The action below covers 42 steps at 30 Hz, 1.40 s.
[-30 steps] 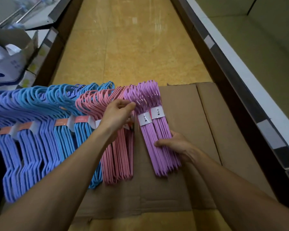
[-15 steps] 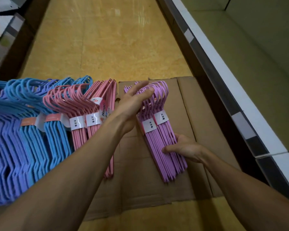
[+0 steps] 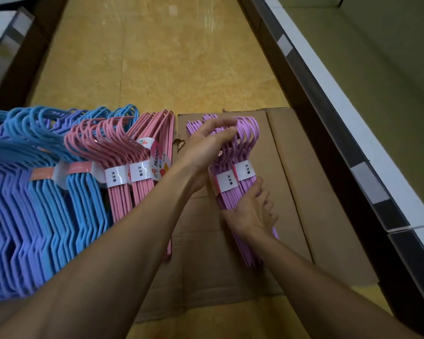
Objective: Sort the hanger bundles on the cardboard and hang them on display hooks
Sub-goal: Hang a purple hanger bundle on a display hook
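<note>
purple hanger bundles (image 3: pixel 233 192) — thin, wiry — gripped by left hand (image 3: pixel 211 143) and right hand (image 3: pixel 251 211).

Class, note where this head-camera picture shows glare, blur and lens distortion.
Head view: glare streaks on the glossy floor; shelf edge bows from wide-angle distortion; far-left blue hanger bundles smear softly; white labels on the purple hanger bundles stay legible.

Below me is a shiny yellow tiled floor (image 3: pixel 171 57); a pale shelf (image 3: pixel 367 77) with dark edge runs on my right.
</note>
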Motion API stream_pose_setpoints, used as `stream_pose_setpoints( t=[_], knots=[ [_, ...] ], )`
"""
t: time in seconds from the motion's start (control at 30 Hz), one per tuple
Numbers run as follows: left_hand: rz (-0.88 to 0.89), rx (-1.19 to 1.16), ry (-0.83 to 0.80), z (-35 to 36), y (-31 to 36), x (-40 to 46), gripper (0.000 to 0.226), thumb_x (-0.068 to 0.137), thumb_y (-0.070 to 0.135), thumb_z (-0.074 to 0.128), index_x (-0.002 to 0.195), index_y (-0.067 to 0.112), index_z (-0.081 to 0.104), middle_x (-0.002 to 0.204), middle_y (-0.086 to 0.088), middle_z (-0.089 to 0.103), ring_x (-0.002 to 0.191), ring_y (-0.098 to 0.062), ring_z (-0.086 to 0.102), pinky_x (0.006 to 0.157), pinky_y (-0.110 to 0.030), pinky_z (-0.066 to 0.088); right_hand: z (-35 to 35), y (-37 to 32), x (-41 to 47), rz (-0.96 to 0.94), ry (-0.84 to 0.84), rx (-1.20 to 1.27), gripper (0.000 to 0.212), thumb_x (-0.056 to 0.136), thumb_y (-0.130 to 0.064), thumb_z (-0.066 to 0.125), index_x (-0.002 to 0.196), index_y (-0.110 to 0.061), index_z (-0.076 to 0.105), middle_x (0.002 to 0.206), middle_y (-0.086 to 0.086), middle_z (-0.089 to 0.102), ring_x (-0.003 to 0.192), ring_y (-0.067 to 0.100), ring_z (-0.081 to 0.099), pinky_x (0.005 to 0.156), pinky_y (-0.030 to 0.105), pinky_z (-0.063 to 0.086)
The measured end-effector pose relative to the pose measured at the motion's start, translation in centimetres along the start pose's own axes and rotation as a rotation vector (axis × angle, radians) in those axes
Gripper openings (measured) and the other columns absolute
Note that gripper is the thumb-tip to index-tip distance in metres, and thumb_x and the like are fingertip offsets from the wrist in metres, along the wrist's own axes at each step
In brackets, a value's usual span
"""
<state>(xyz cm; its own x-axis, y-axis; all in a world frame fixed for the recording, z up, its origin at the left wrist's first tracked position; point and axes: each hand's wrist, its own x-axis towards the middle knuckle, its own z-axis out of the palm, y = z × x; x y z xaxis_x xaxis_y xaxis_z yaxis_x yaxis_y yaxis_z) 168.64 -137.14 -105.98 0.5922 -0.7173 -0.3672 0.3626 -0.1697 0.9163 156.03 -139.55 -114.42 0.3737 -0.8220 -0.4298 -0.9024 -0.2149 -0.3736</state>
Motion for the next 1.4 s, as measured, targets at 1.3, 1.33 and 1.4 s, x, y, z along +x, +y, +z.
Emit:
stream_pose_setpoints(
  t=[1.3, 1.33, 1.4],
  knots=[
    [-0.024, -0.746, 0.265, -3.0, -0.8, 0.5, 0.015, 0.086, 0.028, 0.065, 0.087, 0.014, 0.061, 0.070, -0.002, 0.057, 0.067, -0.017, 0.059, 0.064, -0.027, 0.050, -9.9, 3.5, -1.7, -0.406, -0.156, 0.577, 0.037, 0.082, 0.006, 0.064, 0.101, -0.024, 0.056, 0.089, -0.011, 0.058, 0.067, -0.015, 0.059, 0.052, 0.008, 0.045],
    [-0.051, -0.761, 0.271, -3.2, -0.7, 0.4, 0.015, 0.088, 0.029, 0.063, 0.083, 0.015, 0.060, 0.069, -0.001, 0.055, 0.065, -0.017, 0.056, 0.065, -0.026, 0.049, -10.0, 3.6, -1.7, -0.397, -0.163, 0.571, 0.035, 0.081, 0.004, 0.065, 0.097, -0.026, 0.057, 0.088, -0.011, 0.059, 0.065, -0.013, 0.059, 0.051, 0.010, 0.045],
    [-0.115, -0.761, 0.311, -3.4, -0.4, 0.4, 0.018, 0.088, 0.030, 0.063, 0.076, 0.017, 0.056, 0.069, 0.001, 0.051, 0.065, -0.016, 0.052, 0.068, -0.029, 0.046, -10.0, 4.0, -1.5, -0.372, -0.175, 0.544, 0.035, 0.086, 0.007, 0.061, 0.095, -0.027, 0.057, 0.086, -0.011, 0.059, 0.063, -0.005, 0.062, 0.049, 0.014, 0.046]
  ],
)
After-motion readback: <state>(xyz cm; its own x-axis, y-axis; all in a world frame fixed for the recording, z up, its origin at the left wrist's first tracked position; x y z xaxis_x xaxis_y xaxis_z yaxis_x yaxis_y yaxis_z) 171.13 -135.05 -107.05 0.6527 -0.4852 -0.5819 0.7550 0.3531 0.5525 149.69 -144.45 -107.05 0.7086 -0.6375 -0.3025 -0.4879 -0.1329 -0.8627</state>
